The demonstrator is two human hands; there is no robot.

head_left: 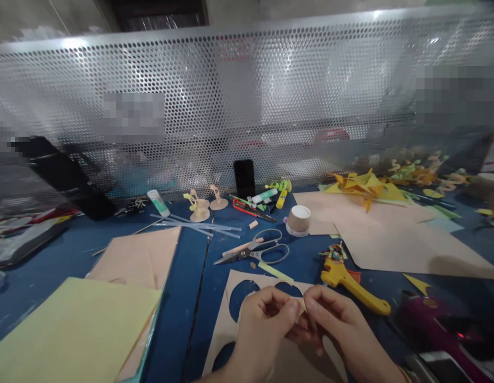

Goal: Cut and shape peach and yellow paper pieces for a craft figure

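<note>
My left hand (262, 327) and my right hand (338, 322) meet over the desk, thumbs and fingers closed in a pinch. Between their fingertips is a small pale piece of paper (301, 304), mostly hidden by the fingers. Under both hands lies a peach paper sheet (226, 333) with round holes cut out of it. Grey-handled scissors (247, 254) rest just beyond the sheet. To the right of the sheet, a yellow glue gun (350, 284) lies on its side. A thin pale-green paper strip (275, 272) lies at the sheet's far edge.
Yellow sheets (71, 330) are stacked at left, near clear glue sticks (202, 226). Small paper figures (199, 213), a phone (244, 178) and a paper cup (298, 221) stand farther back. Peach sheets (406, 247) lie at right. A perforated metal panel (199, 80) closes off the back.
</note>
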